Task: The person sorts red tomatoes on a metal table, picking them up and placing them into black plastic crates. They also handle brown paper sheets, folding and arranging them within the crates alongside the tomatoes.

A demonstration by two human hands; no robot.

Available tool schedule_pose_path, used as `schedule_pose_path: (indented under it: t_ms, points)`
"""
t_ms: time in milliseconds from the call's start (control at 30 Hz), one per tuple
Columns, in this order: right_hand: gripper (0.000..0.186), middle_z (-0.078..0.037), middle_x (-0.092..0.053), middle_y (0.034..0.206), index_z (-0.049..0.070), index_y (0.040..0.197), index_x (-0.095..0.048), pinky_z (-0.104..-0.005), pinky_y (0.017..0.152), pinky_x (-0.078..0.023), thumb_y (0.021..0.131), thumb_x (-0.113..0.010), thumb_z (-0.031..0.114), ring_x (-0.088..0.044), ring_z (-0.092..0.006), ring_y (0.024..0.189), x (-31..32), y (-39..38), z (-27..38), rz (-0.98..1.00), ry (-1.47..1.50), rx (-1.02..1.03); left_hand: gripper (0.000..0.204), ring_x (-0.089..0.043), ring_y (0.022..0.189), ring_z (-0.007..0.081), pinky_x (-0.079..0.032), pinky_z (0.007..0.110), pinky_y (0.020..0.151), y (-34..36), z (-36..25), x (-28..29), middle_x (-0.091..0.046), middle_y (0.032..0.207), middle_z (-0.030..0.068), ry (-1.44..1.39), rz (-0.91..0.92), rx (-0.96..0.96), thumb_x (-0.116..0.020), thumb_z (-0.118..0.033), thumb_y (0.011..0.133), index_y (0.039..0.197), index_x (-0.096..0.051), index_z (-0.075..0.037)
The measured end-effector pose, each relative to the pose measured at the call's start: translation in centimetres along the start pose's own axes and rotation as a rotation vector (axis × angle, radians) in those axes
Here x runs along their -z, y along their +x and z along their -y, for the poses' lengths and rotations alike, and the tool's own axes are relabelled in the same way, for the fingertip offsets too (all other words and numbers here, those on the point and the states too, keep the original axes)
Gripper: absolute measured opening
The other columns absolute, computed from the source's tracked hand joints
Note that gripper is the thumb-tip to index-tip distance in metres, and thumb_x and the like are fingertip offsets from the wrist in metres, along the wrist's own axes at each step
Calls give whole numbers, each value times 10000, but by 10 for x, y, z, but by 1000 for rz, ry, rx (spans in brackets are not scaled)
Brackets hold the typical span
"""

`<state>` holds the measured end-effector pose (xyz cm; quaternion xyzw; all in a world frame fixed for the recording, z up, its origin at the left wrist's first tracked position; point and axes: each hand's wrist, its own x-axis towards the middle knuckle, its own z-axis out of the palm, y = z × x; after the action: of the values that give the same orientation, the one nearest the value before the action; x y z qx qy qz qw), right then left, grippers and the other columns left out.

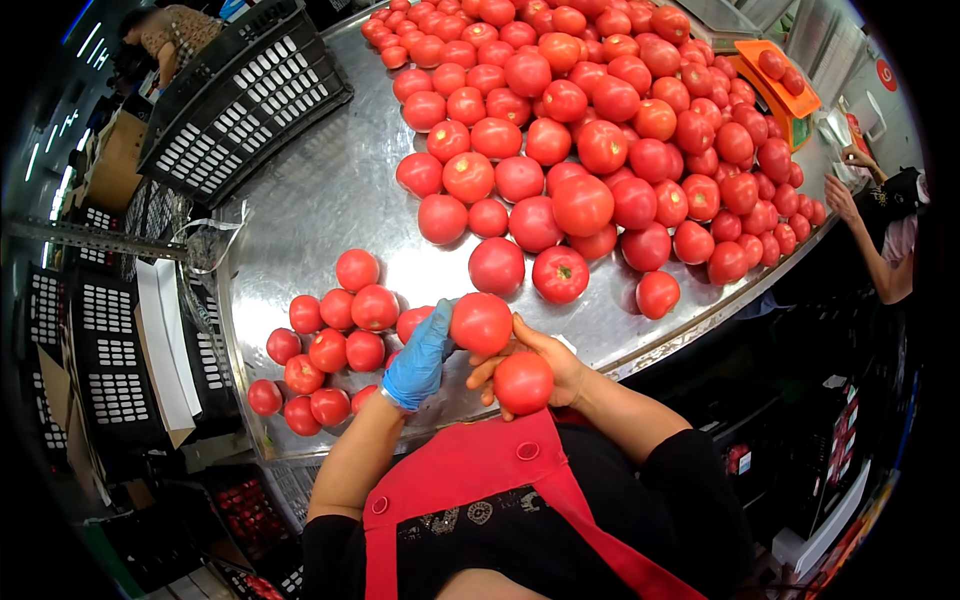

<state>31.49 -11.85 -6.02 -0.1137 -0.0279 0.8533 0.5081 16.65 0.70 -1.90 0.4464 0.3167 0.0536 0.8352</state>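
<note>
Left hand (418, 360), blue-gloved: fingers partly closed against the left side of the upper tomato (481, 323). Right hand (558, 362), bare: thumb at the same fruit, fingers curled round the lower tomato (523, 383). Both tomatoes sit in front of the apron (470, 468), at the table's near edge.

Surroundings: metal table (290, 225); large tomato heap (600, 150) covers its far right; small tomato group (327, 350) beside left glove, partly hidden by it. Black crate (245, 115) far left. Co-worker's hand (842, 200) at right.

Markings: glittery print (480, 513) on shirt; round red sign (886, 75), pale mark.
</note>
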Motion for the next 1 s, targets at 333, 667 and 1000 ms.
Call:
schedule_pose_path:
  t_ms: [333,667,1000]
  points:
    - [573,-183,-557,1160,29,1278,-394,-432,563,-575,953,-338,497,-659,-289,816,0,-2,2,86,51,109,566,-472,1175,194,-347,316,1015,-6,3,-16,-475,1313,120,82,-21,-143,-355,-397,972,1374,-340,2]
    - [562,-177,-579,1086,9,1263,-388,-402,579,-581,963,-323,480,-661,-286,801,1,-15,-1,93,28,79,688,-515,1091,220,-416,339,953,-7,1,-29,-509,1214,156,216,-8,-247,-689,-391,750,1252,-427,0]
    - [570,-255,-621,932,-10,1233,-416,-412,638,-565,964,-301,479,-659,-348,731,10,-21,-15,86,184,88,578,-500,1108,214,-409,328,949,-6,13,-44,-492,1223,124,237,-83,-283,-483,-456,894,1264,-410,-19]
